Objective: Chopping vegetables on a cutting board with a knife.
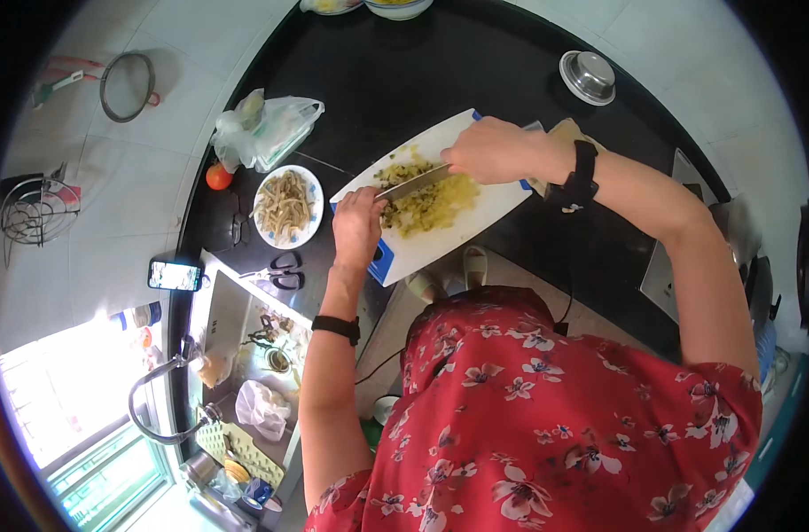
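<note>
A kitchen knife [414, 184] lies slantwise over a white cutting board [437, 247] with blue corners. My right hand [494, 151] is closed around its handle, which the fingers hide. At the other end of the blade, the curled fingers of my left hand [358, 223] hold the tip area from above. Finely chopped yellow-green vegetable [437, 207], with darker green bits, is spread on the board on both sides of the blade. Beyond my right wrist, a tan cloth [567, 133] is partly covered by my forearm.
Left of the board are a plate of pale strips [284, 206], scissors [284, 271], eyeglasses [237, 229], a tomato [219, 177] and a plastic bag [261, 130]. A sink [228, 326] with a faucet [138, 399] lies at lower left. A metal bowl [589, 76] stands at far right.
</note>
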Demonstrator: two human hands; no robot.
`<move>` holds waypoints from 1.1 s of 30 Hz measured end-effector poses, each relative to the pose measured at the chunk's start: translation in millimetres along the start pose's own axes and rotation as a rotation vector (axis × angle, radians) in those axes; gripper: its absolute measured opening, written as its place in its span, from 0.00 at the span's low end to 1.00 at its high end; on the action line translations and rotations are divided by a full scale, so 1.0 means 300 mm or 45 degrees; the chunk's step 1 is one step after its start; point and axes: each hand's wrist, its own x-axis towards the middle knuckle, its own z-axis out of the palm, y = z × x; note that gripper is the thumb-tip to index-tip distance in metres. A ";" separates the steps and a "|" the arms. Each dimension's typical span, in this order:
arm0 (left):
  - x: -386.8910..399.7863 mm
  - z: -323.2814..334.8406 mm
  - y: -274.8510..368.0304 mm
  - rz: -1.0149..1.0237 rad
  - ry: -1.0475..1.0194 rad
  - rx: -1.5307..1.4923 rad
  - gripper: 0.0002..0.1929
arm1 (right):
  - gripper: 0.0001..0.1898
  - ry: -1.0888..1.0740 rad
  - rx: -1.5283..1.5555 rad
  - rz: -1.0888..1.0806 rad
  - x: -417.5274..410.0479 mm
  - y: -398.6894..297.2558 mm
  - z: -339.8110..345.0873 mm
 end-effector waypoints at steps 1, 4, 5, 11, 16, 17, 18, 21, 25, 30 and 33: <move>0.011 -0.006 0.005 -0.007 0.007 0.006 0.05 | 0.12 0.038 -0.004 0.002 -0.014 0.006 0.028; 0.090 -0.019 0.029 0.122 -0.237 0.165 0.05 | 0.13 0.073 0.166 0.181 -0.072 0.034 0.116; 0.130 -0.032 0.037 0.112 -0.234 0.172 0.05 | 0.13 0.072 0.166 0.168 -0.076 0.061 0.131; 0.144 -0.065 0.145 0.222 -0.291 0.412 0.04 | 0.14 0.241 0.341 0.166 -0.121 0.104 0.197; -0.007 -0.002 0.058 0.004 -0.133 0.190 0.06 | 0.12 0.064 0.116 -0.012 -0.040 0.049 0.085; -0.006 0.004 0.048 0.014 -0.137 0.181 0.06 | 0.12 0.064 0.116 0.002 -0.032 0.050 0.075; 0.001 0.007 0.034 0.012 -0.118 0.150 0.06 | 0.12 -0.007 0.124 0.010 -0.018 0.054 0.057; -0.010 0.014 0.016 -0.030 -0.125 0.102 0.07 | 0.13 -0.094 0.086 0.002 0.004 0.034 -0.012; -0.022 -0.003 0.010 -0.051 -0.052 -0.011 0.05 | 0.14 -0.037 0.057 -0.067 0.009 -0.007 -0.011; 0.074 -0.027 0.068 0.081 -0.225 0.173 0.06 | 0.14 0.017 0.147 0.143 -0.089 0.014 0.121; 0.115 -0.071 0.116 0.178 -0.265 0.237 0.06 | 0.14 0.127 0.199 0.218 -0.131 0.028 0.181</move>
